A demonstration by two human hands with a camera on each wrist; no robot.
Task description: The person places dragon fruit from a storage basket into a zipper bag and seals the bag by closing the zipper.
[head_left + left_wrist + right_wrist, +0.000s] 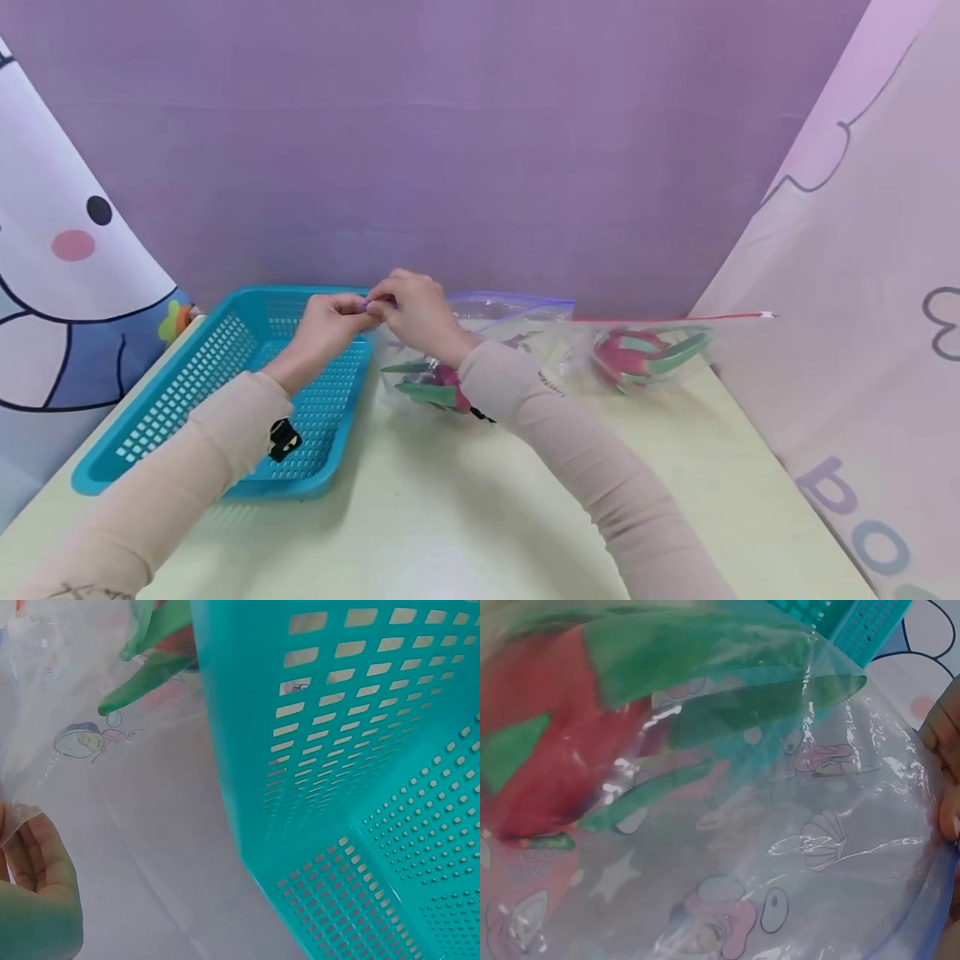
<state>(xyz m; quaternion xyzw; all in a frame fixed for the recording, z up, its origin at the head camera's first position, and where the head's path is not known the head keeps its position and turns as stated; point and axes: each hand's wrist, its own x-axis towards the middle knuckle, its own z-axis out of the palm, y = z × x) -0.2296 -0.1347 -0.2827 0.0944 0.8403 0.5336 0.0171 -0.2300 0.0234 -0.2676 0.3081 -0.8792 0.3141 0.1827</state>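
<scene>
Both my left hand and my right hand pinch the purple-edged top of a clear zip bag, fingertips nearly meeting at its left corner. Inside it lies a red dragon fruit with green scales, partly hidden by my right sleeve. The left wrist view has the left hand holding the edge of the printed plastic. Seen from the right wrist, the dragon fruit fills the bag's left part, and the right hand grips the film at the right border, only partly in view.
A turquoise perforated basket stands left, under my left forearm. To the right, a second clear bag with a red zip strip holds another dragon fruit. The pale table meets a purple backdrop behind and printed cloths at the sides.
</scene>
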